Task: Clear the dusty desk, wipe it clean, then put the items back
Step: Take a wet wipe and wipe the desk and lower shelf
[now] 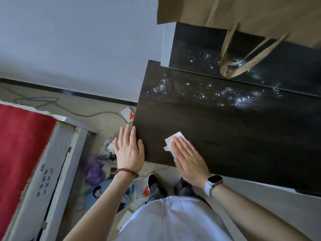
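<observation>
A dark wood desk fills the right half of the view, with patches of pale dust across its middle and back. My right hand lies flat on a white tissue near the desk's front left corner, fingers together, pressing it onto the surface. My left hand rests flat at the desk's left edge, fingers apart, holding nothing. A raised dark shelf stands at the back of the desk, also dusty.
A brown paper bag sits on the raised shelf, its handle hanging over the front. To the left stand a red-covered white box, a floor cable and scattered bags and papers. My shoes are below the desk edge.
</observation>
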The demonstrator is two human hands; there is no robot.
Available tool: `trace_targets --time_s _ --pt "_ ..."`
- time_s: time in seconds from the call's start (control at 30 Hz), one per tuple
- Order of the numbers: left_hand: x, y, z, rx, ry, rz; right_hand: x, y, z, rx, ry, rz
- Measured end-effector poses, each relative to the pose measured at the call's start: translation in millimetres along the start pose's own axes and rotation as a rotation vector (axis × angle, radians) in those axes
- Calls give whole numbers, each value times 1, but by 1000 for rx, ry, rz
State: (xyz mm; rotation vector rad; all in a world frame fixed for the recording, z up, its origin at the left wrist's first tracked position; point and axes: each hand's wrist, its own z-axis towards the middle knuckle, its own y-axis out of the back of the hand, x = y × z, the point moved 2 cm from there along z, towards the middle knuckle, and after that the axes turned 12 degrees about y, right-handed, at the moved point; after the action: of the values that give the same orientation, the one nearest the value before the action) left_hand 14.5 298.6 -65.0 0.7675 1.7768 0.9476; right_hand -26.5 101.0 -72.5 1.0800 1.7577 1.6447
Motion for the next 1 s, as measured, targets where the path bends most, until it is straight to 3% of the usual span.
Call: trace_targets --time_s 0.27,0.43,0.73,1.0 --pt "-96 -65 6 159 -243 314 -111 -1 -75 -90 -683 83" --pt "-127 -90 2 126 -183 359 -191 1 -97 -210 -963 133" --pt "-128 -91 4 72 -112 434 -311 24 -87 -350 -1155 136" --pt "-131 -89 6 75 -101 441 -335 33 -43 -316 -1070 92"
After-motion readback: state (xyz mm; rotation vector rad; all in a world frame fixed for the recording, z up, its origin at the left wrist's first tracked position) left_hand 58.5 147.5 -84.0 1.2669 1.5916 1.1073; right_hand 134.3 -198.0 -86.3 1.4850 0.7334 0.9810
